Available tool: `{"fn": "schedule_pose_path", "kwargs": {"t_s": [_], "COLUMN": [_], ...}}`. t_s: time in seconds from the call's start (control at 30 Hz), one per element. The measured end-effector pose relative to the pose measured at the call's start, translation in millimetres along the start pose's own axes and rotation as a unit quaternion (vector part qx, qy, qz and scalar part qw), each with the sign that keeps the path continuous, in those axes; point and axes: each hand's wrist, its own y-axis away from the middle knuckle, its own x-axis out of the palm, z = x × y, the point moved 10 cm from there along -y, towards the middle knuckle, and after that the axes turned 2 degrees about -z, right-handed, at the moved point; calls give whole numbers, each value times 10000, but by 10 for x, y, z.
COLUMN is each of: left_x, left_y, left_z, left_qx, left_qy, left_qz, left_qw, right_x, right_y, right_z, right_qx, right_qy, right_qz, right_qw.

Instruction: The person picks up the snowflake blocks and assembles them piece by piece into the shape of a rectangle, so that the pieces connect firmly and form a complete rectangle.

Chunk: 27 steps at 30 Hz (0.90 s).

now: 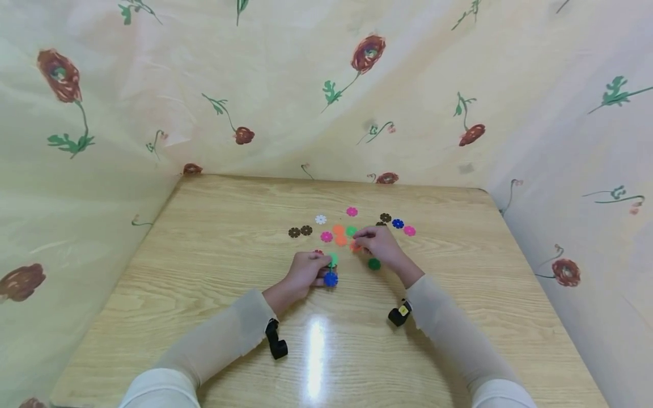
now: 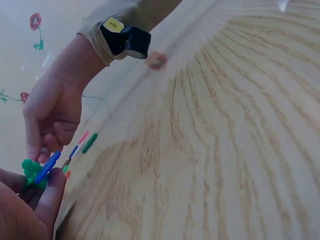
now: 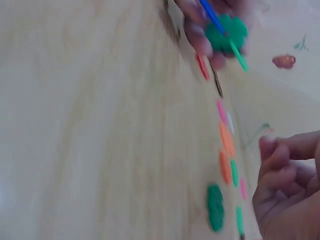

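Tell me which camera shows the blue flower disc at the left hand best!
The head view: it shows the blue flower disc at the left hand face-on, petals and all. The left wrist view shows it larger but nearly edge-on. The right wrist view shows just a thin blue edge near the top.

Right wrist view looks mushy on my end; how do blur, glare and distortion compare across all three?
Right wrist: soft throughout, the held blue piece smeared at its edges; left wrist: wood grain fairly clear but stretched and fanned out; head: a white glare streak on the tabletop, low in the frame, clear of that piece.
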Motion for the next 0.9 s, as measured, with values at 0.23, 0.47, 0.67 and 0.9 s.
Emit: {"fn": "schedule_pose_path", "kwargs": {"t_s": [0.23, 0.47, 0.67, 0.9], "left_x": [44, 45, 34, 42], "left_y": [17, 3, -1, 21], "left_z": [37, 48, 43, 53], "left_qx": [-59, -63, -35, -28], "left_qy": [-46, -5, -89, -196], "left_qz": [168, 291, 262, 243], "left_qw": [9998, 9996, 9996, 9995], "right_x": [-100, 77, 94, 145], "right_y": [-39, -70, -92, -63], "right_z": [-111, -40, -22, 28], "right_qx": [24, -406, -293, -551], "right_qy": [1366, 2186, 2326, 1583], "right_qz": [62, 128, 33, 99], "right_qw": [9906, 9749, 9721, 9858]}}
